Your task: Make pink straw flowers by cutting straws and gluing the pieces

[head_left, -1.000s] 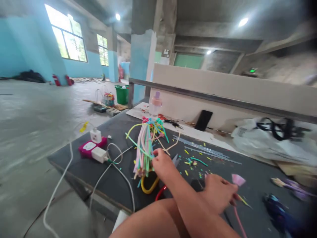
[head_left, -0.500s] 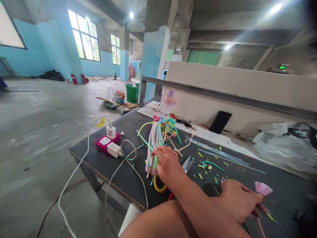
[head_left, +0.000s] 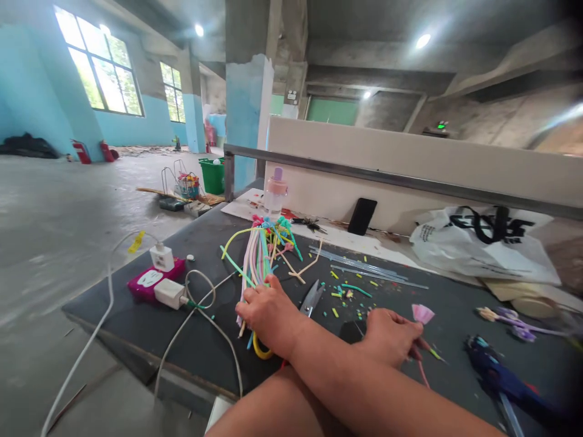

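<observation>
Large unfinished room, grey concrete floor point(head_left: 91, 206), walls blue on their lower part. In the foreground stood a dark grey flat tabletop point(head_left: 207, 233). At its far right sat a white plastic bag point(head_left: 478, 243) with black print.

The person's bare forearms crossed, right over left. Left of centre lay a long bundle of thin pastel stems point(head_left: 257, 261), pink, green and white. The right hand point(head_left: 266, 312) curled over its lower end; could not tell how firmly. The left hand point(head_left: 394, 337) was to the right, fingertips pinched together. Beyond it, a dark blue tool point(head_left: 489, 367).

Clear bottle with pink-and-lilac top point(head_left: 276, 197) behind the bundle. Metal scissors point(head_left: 312, 298), partly hidden by the right hand. Between the left fingertips, a thin pink stem point(head_left: 424, 375); just beside them, a pale pink fan-shaped piece point(head_left: 422, 313). Smallest: yellow and green clippings point(head_left: 335, 312), scattered between the hands and clear rods point(head_left: 364, 266).
</observation>
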A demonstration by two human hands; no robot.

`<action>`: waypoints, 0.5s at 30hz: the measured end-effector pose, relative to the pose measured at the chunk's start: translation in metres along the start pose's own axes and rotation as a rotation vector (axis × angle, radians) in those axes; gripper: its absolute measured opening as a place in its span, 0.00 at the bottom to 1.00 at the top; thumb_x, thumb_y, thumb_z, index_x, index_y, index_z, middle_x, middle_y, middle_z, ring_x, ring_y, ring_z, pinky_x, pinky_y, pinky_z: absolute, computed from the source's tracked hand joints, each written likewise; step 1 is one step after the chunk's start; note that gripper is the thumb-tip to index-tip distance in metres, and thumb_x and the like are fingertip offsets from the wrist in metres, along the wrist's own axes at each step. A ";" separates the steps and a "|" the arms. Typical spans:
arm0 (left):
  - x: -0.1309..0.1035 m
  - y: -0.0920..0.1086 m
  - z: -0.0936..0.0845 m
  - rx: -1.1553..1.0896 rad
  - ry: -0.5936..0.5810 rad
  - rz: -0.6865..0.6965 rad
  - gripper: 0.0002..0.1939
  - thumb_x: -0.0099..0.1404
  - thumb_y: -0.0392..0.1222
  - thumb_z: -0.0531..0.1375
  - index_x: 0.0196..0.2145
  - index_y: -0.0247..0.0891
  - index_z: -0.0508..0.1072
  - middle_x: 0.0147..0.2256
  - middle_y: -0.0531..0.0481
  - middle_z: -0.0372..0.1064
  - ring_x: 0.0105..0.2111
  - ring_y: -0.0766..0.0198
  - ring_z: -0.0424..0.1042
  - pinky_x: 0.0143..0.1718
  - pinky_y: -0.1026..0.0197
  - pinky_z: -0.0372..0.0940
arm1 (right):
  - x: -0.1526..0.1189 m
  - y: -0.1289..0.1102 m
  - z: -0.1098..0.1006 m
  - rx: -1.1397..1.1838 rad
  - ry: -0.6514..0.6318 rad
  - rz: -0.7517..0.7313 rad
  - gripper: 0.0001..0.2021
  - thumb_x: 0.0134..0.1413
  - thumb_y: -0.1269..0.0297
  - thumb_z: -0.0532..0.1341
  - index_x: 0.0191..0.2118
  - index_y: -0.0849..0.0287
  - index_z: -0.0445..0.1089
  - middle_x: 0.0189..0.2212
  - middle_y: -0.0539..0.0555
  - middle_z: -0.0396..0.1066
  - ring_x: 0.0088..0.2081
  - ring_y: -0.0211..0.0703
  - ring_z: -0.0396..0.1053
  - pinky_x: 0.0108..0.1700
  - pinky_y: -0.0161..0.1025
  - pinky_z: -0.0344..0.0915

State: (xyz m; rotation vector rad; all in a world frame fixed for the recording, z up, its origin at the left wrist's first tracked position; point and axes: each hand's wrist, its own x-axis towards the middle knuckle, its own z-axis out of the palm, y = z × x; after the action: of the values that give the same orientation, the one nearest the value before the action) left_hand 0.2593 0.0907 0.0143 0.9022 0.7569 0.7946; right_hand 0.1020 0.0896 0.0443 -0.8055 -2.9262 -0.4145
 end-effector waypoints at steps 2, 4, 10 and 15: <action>0.004 -0.004 0.001 0.000 -0.004 0.009 0.09 0.57 0.39 0.57 0.27 0.30 0.74 0.21 0.49 0.71 0.11 0.76 0.56 0.11 0.70 0.49 | -0.001 0.001 0.001 -0.030 0.017 -0.032 0.04 0.53 0.72 0.56 0.30 0.59 0.66 0.31 0.52 0.68 0.33 0.44 0.65 0.48 0.51 0.46; 0.005 -0.006 0.001 -0.001 -0.007 0.016 0.09 0.56 0.40 0.58 0.25 0.31 0.73 0.20 0.51 0.70 0.11 0.76 0.57 0.11 0.70 0.49 | 0.000 0.001 0.003 -0.043 0.044 -0.058 0.04 0.53 0.72 0.56 0.29 0.60 0.65 0.30 0.52 0.68 0.33 0.44 0.65 0.48 0.51 0.47; 0.002 -0.005 0.003 0.003 0.004 0.015 0.07 0.56 0.38 0.58 0.24 0.32 0.71 0.17 0.53 0.66 0.11 0.75 0.57 0.11 0.70 0.48 | 0.001 -0.002 0.000 -0.073 0.180 -0.218 0.07 0.55 0.72 0.52 0.28 0.59 0.63 0.28 0.50 0.67 0.29 0.41 0.65 0.45 0.48 0.52; 0.000 -0.007 0.005 0.003 -0.002 0.026 0.07 0.56 0.38 0.57 0.26 0.32 0.72 0.17 0.53 0.67 0.11 0.75 0.56 0.11 0.70 0.48 | -0.011 -0.021 -0.014 0.071 0.242 -0.292 0.08 0.57 0.71 0.49 0.33 0.59 0.63 0.27 0.49 0.69 0.28 0.37 0.66 0.44 0.42 0.57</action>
State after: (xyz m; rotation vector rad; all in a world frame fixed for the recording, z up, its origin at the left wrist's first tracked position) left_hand 0.2647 0.0862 0.0105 0.9175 0.7459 0.8157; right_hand 0.1008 0.0632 0.0512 -0.2934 -2.8119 -0.3937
